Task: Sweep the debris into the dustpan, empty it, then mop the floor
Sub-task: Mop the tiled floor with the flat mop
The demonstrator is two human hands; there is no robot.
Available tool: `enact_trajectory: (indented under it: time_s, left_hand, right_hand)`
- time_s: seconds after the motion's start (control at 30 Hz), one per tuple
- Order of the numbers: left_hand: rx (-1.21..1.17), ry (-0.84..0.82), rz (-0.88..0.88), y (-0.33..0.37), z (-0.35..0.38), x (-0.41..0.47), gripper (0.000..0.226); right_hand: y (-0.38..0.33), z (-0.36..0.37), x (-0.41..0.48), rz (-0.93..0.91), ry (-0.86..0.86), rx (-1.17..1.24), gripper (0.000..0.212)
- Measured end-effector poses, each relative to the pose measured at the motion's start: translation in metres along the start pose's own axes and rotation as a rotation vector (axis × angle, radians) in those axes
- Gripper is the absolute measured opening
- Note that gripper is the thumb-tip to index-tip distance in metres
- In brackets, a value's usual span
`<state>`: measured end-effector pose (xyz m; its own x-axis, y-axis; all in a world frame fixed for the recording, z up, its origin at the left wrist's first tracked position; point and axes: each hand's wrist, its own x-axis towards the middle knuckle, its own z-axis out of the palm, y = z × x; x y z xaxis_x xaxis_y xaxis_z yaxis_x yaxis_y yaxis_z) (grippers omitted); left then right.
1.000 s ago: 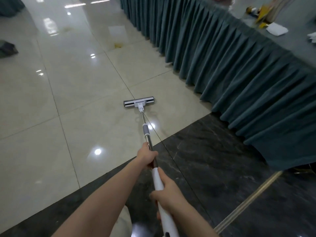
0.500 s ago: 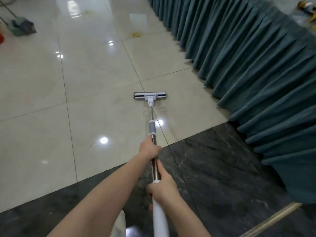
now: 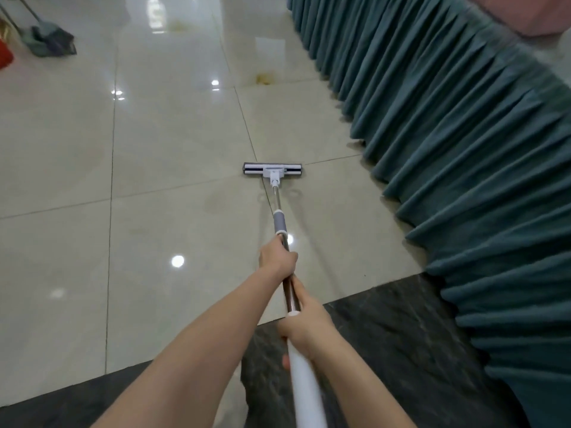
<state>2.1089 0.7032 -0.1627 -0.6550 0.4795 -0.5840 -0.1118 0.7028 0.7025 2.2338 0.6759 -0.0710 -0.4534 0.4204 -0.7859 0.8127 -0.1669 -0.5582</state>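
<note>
Holding one flat mop [image 3: 279, 211] with both hands, two grips on a single pole. Our left hand [image 3: 278, 256] is the forward one, fingers wrapped round the metal shaft just below the one grey collar [image 3: 280, 222]. Our right hand [image 3: 304, 329] is nearer the body, curled round the pole where the brown-metal section meets the white grip tube [image 3: 306, 384]; one fingertip shows under the tube. Both forearms are bare. The mop head [image 3: 272, 169] is one flat bar, lying flat on the cream tile floor [image 3: 77, 149], crosswise to the pole. It sits right at a crossing of tile joints, so four tiles meet at it. It is near the teal pleated table skirt [image 3: 463, 134] but apart from it. The skirt runs the whole right side and reaches the floor. One dark marble band [image 3: 386, 335] crosses the floor under our hands. We count two yellowish stains on the tiles: one [image 3: 262, 78] ahead of the mop head near the skirt, and one fainter [image 3: 177, 24] further off. Far left at the top is one pile of gear, well apart from the mop: it looks like the dustpan [image 3: 38, 41] with a dark broom head [image 3: 63, 44] against it, two thin handles rising from it. It is too blurred to say more. One red object [image 3: 4, 58] is cut off by the left edge, and one pink item [image 3: 525, 13] sits on the tabletop at top right.
</note>
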Motion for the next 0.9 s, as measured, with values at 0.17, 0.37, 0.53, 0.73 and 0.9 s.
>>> enact_trajectory:
  time_s: [0.17,0.37,0.53,0.73,0.9]
  left_hand:
    - [0.044,-0.035,-0.024,0.068,-0.006,0.082,0.043]
    - [0.03,-0.057,-0.044,0.167,-0.037,0.175,0.041]
    - [0.039,-0.021,-0.08,0.233,-0.059,0.245,0.043]
    - [-0.035,0.033,-0.123,0.314,-0.067,0.328,0.056]
    - [-0.012,0.097,-0.151,0.376,-0.086,0.395,0.053]
  right_hand:
    - [-0.073,-0.066,0.055,0.051,-0.028,-0.053,0.097]
    - [-0.176,-0.13,0.12,0.038,-0.009,0.01,0.092]
    - [-0.251,-0.169,0.173,-0.014,-0.005,0.034,0.093]
    - [-0.326,-0.227,0.253,-0.04,-0.049,0.044,0.098]
    - [-0.391,-0.263,0.317,-0.026,-0.097,0.017,0.097]
